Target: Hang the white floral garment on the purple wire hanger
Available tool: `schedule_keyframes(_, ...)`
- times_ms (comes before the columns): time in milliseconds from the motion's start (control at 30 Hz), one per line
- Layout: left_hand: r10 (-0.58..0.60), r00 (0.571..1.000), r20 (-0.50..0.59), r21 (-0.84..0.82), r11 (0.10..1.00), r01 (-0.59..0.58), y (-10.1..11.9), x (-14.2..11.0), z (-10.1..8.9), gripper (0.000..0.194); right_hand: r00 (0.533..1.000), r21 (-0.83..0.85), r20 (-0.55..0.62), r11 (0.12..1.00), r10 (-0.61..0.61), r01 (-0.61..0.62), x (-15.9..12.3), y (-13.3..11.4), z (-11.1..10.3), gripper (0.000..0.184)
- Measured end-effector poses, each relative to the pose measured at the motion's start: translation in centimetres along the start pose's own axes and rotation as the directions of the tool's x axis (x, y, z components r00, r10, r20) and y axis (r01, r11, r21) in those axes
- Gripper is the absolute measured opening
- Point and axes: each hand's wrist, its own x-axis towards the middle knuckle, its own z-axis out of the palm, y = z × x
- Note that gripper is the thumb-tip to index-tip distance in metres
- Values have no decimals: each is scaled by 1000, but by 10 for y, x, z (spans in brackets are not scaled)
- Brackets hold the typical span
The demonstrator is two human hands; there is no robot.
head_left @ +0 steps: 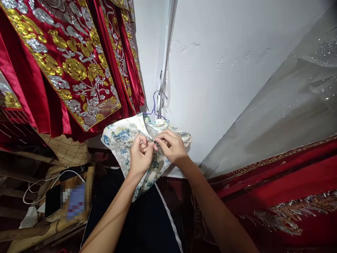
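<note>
A white shirt with a blue and yellow flower print (pixel 123 135) hangs on a thin purple hanger (pixel 154 111). At the front of its neckline, my left hand (pixel 142 151) is closed in a pinch on the shirt. My right hand (pixel 171 144) pinches at the same spot, its fingertips meeting those of the left. A small shiny thing, perhaps a button or snap, shows between the fingertips; they hide most of it. Below the hands the shirt hangs over dark trousers (pixel 147 218).
Red garments with gold and silver sequins (pixel 76 70) hang at the upper left. A wooden chair (pixel 91 175) at the lower left bears a black tablet-like device (pixel 52 200) and a white cable (pixel 26 196). Sheer sparkly fabric (pixel 263 140) and red embroidered cloth (pixel 276 196) are at the right, beside a white wall (pixel 210 88).
</note>
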Motion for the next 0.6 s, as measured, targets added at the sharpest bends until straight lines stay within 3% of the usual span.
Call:
schedule_keyframes(133,13,998,-63,50,999,-10,-28,2,-3,31,993,-65,-92,996,-72,66,11,-1,-1,17)
schedule_keyframes(300,-121,992,-35,142,982,124,-68,-6,-28,23,904,-102,-415,992,-106,69,37,-10,-46,16)
schedule_keyframes(367,-195,981,-7,226,955,191,-73,-14,-43,21,893,-27,-450,1000,-21,10,34,-6,-63,17)
schedule_keyframes(433,-202,979,4,297,936,192,-70,-19,-55,23,891,161,-435,985,130,-65,17,2,-73,22)
schedule_keyframes(500,-123,992,-6,358,926,117,-61,-15,-62,28,861,408,-410,905,302,-123,-11,10,-77,24)
schedule_keyframes(600,75,995,-60,487,873,-36,-45,11,-62,40,782,700,-381,706,493,-104,-58,18,-79,25)
